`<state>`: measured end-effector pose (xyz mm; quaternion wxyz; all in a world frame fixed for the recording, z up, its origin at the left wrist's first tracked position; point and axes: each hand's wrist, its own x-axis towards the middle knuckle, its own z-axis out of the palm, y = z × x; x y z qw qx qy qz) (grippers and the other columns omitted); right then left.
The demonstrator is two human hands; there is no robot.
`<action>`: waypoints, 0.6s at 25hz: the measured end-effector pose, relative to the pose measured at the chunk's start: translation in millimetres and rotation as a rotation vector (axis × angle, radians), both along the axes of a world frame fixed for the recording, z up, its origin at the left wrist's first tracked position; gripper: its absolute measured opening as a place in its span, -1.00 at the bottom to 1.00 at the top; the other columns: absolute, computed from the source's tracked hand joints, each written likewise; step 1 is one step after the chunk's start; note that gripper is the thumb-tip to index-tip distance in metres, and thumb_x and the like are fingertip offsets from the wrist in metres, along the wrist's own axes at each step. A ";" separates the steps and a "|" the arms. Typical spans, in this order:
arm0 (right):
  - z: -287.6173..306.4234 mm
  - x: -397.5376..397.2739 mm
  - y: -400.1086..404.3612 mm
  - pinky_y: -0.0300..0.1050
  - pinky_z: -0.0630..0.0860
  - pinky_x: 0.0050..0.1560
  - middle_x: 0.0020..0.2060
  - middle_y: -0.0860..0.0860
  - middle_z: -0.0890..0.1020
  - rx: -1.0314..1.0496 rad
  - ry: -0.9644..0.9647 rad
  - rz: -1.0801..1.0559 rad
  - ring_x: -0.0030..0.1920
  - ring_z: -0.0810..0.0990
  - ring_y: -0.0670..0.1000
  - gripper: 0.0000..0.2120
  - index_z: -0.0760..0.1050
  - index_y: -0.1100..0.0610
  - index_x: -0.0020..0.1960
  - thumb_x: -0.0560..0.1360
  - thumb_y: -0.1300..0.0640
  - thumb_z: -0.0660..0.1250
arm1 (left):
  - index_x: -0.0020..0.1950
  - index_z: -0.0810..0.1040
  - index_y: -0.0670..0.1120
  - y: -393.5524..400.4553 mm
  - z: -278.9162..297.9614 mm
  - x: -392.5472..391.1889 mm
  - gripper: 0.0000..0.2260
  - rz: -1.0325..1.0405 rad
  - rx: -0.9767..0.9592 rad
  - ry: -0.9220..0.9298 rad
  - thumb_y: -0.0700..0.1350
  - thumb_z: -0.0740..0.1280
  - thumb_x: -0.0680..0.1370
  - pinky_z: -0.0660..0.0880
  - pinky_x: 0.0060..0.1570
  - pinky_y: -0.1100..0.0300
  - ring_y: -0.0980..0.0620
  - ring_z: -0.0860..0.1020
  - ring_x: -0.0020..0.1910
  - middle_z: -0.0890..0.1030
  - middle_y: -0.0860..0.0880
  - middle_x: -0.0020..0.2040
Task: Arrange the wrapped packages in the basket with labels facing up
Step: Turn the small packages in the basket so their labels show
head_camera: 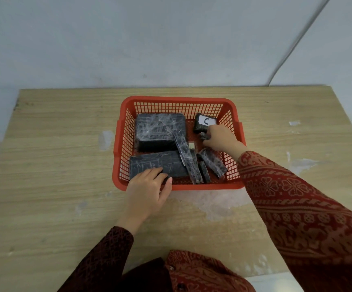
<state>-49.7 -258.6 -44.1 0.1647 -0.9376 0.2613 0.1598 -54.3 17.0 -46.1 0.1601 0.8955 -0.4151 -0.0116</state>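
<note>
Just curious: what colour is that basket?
The basket is orange-red plastic mesh, seen clearly in the head view.

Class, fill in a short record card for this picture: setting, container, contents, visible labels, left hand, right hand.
setting: wooden table against a pale wall
container: red mesh basket
contents: several dark wrapped packages, a large block at the back left, a long package at the front left, thin ones on edge at the front right
visible labels: one, the small package at the back right shows a white label marked C
left hand: resting on the long package
right hand: inside the basket beside the small package, fingers on a small dark piece; grip unclear
</note>
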 end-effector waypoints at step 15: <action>18.4 0.8 -27.1 -0.04 0.53 0.10 0.07 0.10 0.63 0.400 -0.229 0.025 0.05 0.60 0.05 -0.75 0.49 0.14 0.20 0.54 0.13 0.30 | -0.05 0.70 -0.09 -0.3 -3.0 2.3 -0.63 -0.016 0.003 -0.023 0.06 0.14 0.56 0.56 -0.13 0.15 0.00 0.66 -0.03 0.70 -0.05 0.02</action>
